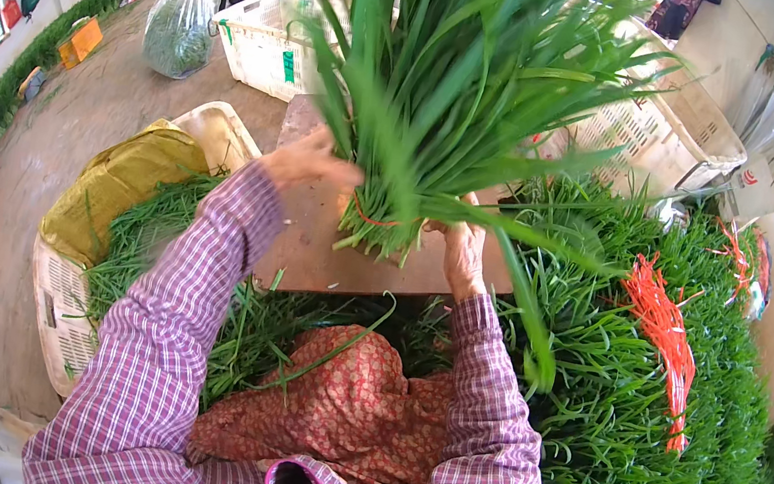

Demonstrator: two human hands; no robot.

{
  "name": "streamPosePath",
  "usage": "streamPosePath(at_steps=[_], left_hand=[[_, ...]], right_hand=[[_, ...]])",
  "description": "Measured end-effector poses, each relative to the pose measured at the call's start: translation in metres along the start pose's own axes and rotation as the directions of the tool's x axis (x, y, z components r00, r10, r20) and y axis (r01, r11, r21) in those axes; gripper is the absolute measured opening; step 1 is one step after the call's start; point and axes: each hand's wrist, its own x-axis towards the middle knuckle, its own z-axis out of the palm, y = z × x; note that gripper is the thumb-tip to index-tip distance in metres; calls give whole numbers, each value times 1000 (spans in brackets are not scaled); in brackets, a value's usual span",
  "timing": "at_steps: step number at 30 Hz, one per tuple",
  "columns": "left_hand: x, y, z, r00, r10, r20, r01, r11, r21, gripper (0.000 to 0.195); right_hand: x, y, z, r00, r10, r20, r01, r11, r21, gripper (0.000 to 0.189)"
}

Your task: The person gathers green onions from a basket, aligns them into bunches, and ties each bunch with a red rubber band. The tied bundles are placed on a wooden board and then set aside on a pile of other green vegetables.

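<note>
A thick bundle of green chives (444, 122) stands before me with its cut ends down on a brown board (308, 260). A thin red tie (370, 216) runs around its lower part. On the bundle's right side, my right hand (464, 246) grips near the base, its fingertips partly hidden by leaves. My left hand (312, 160), blurred, is at the left side of the stalks with its fingers spread and nothing seen in it. Some long leaves droop to the right over my right wrist.
Heaped chives (635, 403) fill the right side, with red plastic strings (659, 346) lying on top. Left is a white crate (57, 334) with loose leaves and a yellow sack (131, 179). More crates (266, 44) stand ahead; a person holds a clear plastic bag (182, 27).
</note>
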Motion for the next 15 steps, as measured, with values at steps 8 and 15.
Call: streamPosePath(at_steps=[8, 15], left_hand=[[-26, -9, 58, 990, 136, -23, -123, 945, 302, 105], [23, 34, 70, 948, 243, -205, -234, 970, 68, 97]], right_hand=[[-6, 6, 14, 922, -371, 110, 374, 780, -502, 22], [17, -36, 46, 999, -11, -33, 32, 671, 740, 13]])
